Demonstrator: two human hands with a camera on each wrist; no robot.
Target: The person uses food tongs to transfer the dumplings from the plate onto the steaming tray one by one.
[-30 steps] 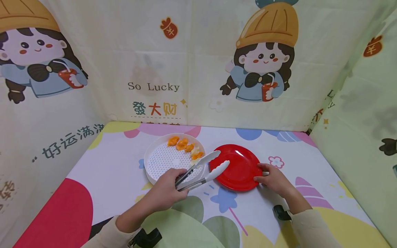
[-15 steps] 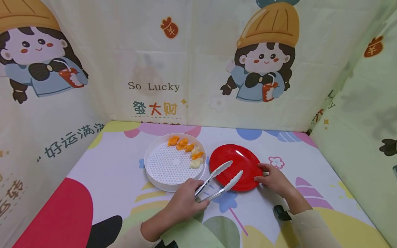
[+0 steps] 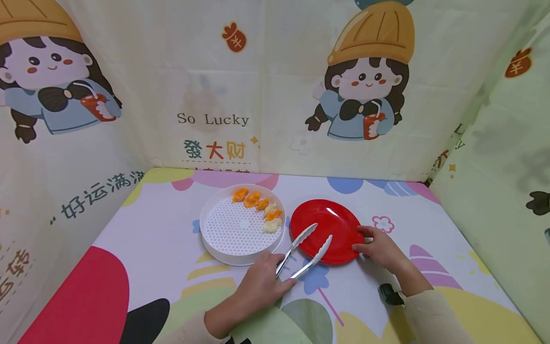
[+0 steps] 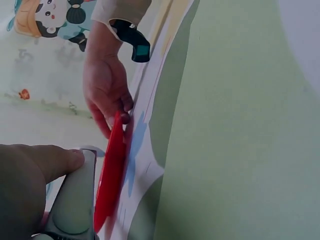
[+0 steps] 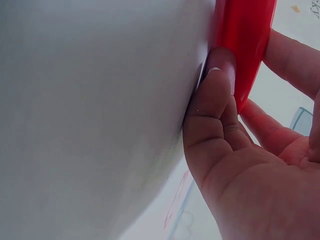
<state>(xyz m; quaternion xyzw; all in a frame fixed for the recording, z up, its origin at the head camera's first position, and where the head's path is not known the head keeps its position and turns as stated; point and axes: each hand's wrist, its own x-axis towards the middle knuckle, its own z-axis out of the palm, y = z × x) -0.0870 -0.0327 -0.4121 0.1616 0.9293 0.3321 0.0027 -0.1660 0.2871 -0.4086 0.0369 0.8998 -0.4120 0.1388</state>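
My left hand (image 3: 263,284) grips a pair of metal tongs (image 3: 304,236) with white scalloped tips. The tips stand spread apart over the near part of a red plate (image 3: 328,217), with nothing between them. In the left wrist view, the thumb presses along the tongs' broad metal arm (image 4: 75,200). At the plate's right side, my right hand (image 3: 382,251) pinches the rim. The right wrist view shows its fingers on both faces of the red plate (image 5: 247,45) near its edge. Left of the plate is a round white perforated tray (image 3: 227,229).
Several small orange dumplings (image 3: 252,199) and pale dumplings (image 3: 271,225) line the tray's back right side. Tray and plate stand close together on a table (image 3: 150,248) with a colourful printed cover. A cartoon-printed cloth (image 3: 279,105) hangs behind the table and along both sides.
My left hand has carried the tongs right, from over the tray to over the plate, then drawn them slightly nearer. The pale dumpling they covered now shows. My right hand stays at the rim.
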